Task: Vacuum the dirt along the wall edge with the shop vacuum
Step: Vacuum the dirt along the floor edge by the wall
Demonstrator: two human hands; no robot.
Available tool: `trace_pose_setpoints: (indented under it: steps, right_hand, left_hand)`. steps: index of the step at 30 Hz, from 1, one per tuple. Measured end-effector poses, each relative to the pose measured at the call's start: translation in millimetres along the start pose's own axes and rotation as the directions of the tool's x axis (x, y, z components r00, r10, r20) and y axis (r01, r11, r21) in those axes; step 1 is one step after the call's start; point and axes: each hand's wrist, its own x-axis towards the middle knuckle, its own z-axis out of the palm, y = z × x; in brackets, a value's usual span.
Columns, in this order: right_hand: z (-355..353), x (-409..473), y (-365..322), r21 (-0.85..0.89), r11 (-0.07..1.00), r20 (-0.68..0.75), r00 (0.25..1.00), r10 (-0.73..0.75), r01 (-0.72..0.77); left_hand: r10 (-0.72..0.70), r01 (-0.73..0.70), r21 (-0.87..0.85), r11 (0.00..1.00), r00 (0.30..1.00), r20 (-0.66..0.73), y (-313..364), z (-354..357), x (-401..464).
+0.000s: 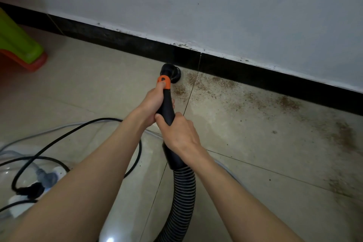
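Far left, a green and orange plastic thing (19,45) is cut off, can't tell what. Left hand (152,104) wraps the smooth black wand (167,104) mid-frame, its round nozzle (170,72) touching the baseboard (255,72). Right hand (182,133) clamps above the ribbed hose (183,192). Gritty brown dirt (225,84) spreads right.

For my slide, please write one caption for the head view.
Both hands, left hand and right hand, grip the black vacuum wand, round nozzle beside brown dirt along black baseboard.
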Motion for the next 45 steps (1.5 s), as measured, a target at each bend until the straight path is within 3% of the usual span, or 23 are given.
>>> trace_pose_setpoints:
  steps: [9, 27, 35, 45]
  right_hand:
    - [9, -13, -2, 0.005, 1.000, 0.062, 0.998, -0.027, 0.027]
    - [3, -54, 22, 0.047, 0.999, 0.085, 0.996, 0.007, -0.011]
    - [15, -74, 22, 0.052, 0.999, 0.161, 0.987, -0.009, 0.001]
    - [-1, -93, 47, 0.056, 0.998, 0.093, 0.995, 0.028, -0.033]
  left_hand:
    - [-0.013, 0.014, 0.005, 1.000, 0.995, -0.095, -8, -15, -14]
    - [-0.064, 0.065, -0.027, 0.997, 0.997, 0.033, -34, -6, -46]
    - [-0.079, 0.077, -0.060, 0.995, 0.996, -0.040, -42, -20, -72]
    - [-0.083, 0.085, -0.067, 0.994, 0.996, 0.032, -57, 10, -83]
